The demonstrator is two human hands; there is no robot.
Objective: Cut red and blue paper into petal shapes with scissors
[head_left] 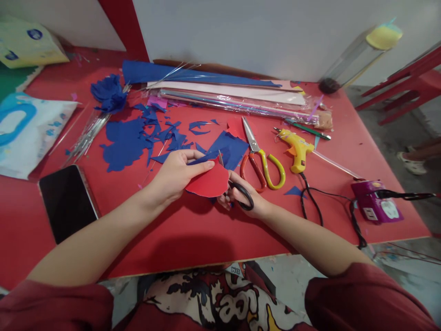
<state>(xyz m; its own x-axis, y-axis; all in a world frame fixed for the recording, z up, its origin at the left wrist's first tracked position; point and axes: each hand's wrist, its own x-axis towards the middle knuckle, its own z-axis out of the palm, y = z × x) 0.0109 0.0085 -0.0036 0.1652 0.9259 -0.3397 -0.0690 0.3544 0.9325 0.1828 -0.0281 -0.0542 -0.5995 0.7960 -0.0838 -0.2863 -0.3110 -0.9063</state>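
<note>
My left hand [181, 170] pinches a red paper piece [208, 180] with scalloped edges, laid over blue paper [220, 152]. The thumb presses on top while the fingers go underneath. My right hand [246, 195] is closed round the black handles of a small pair of scissors [245, 196]. Their blade tip shows at the upper edge of the red piece, against the blue paper; the rest of the blades is hidden behind the paper. Just right of my hands lie larger scissors [257, 151] with red and yellow handles, and behind my hands a blue sheet [227, 147].
Blue paper scraps [165, 133] and a blue paper flower [109, 93] lie at the back left. A phone [69, 202] and wipes pack [31, 133] are on the left. On the right are a yellow glue gun [296, 146], its cable, and a purple power socket [377, 202].
</note>
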